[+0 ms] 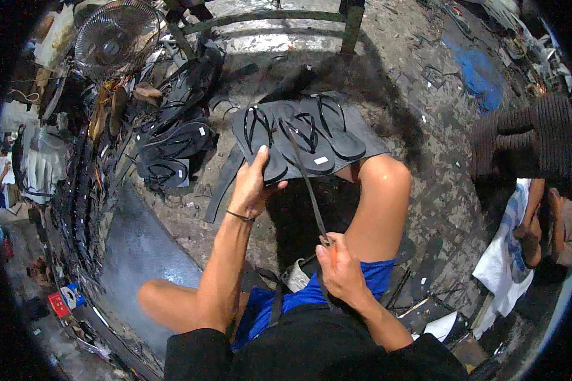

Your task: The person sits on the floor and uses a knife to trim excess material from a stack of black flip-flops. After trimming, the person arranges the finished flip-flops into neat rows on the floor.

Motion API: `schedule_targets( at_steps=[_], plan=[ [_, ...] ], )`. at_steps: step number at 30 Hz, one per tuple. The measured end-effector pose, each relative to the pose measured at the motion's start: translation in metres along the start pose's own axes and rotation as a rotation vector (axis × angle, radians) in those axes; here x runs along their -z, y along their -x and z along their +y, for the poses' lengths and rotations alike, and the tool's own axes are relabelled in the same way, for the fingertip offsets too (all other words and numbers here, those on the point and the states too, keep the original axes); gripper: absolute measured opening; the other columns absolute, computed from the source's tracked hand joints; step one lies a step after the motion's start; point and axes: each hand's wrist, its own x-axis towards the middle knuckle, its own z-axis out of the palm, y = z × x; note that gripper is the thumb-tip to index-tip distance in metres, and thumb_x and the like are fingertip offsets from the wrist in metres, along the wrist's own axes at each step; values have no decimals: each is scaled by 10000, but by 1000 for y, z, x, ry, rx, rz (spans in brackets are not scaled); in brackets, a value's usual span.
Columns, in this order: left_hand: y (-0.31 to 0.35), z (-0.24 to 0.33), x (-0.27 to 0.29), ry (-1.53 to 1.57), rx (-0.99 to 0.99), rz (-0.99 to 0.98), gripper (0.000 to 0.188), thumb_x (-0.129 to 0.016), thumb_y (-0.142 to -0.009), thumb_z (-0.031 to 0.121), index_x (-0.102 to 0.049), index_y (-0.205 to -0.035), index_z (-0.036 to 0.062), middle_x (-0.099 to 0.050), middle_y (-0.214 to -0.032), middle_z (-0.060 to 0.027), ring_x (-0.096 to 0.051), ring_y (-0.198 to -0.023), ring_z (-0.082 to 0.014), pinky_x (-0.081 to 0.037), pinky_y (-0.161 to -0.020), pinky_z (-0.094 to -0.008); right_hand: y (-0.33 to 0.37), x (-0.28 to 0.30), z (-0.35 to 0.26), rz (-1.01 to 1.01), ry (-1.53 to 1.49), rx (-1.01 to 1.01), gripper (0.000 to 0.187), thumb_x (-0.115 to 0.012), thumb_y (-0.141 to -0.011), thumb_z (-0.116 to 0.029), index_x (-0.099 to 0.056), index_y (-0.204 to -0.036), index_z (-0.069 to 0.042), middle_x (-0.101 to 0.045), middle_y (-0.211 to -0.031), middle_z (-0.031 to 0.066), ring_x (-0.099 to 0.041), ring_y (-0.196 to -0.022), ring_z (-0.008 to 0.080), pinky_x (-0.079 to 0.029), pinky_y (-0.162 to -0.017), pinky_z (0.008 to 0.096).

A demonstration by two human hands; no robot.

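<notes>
My left hand grips the near end of a black flip-flop sandal lying on a dark rubber sheet on the ground. Two more black flip-flops lie beside it on the sheet. My right hand holds the near end of a long thin black strip that runs from my lap up to the middle sandal. My bare knees frame the spot, the right knee touching the sheet's edge.
A pile of black flip-flops lies at the left. A standing fan is at the far left, a green metal frame at the back. Another person sits at the right near stacked dark soles.
</notes>
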Motion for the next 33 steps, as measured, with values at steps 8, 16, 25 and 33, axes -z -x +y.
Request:
schedule_targets(
  at_steps=[8, 16, 25, 33],
  plan=[
    [-4, -7, 17, -10, -22, -101, 336, -545, -985, 347, -603, -1060, 25, -670, -910, -87, -629, -702, -167, -490, -537, -285, -50, -22, 12, -146, -14, 21, 321, -513, -984, -319, -439, -1119, -38, -647, -751, 241, -620, -753, 496, -462, -638, 579],
    [10, -27, -4, 2, 1, -49, 374, -519, -987, 402, -617, -1045, 46, -663, -851, -65, -579, -645, -144, -439, -551, -272, -100, -28, 15, -149, 158, -61, 331, -548, -955, -315, -520, -1140, -42, -671, -843, 240, -634, -840, 489, -503, -727, 533],
    [16, -37, -12, 172, 32, -17, 401, -593, -960, 391, -622, -1044, 0, -681, -903, -89, -661, -725, -155, -556, -629, -251, -171, -108, 125, 166, 165, 490, 308, -613, -833, -265, -616, -1091, -97, -671, -1056, 158, -638, -959, 392, -513, -790, 450],
    [20, -26, -10, 167, 75, 31, 370, -590, -967, 376, -619, -1024, 12, -660, -837, -73, -634, -642, -147, -528, -573, -244, -213, -107, 124, -73, -430, 131, 445, -506, -961, -312, -490, -1350, -97, -552, -1322, 127, -516, -1210, 339, -409, -1024, 399]
  ],
)
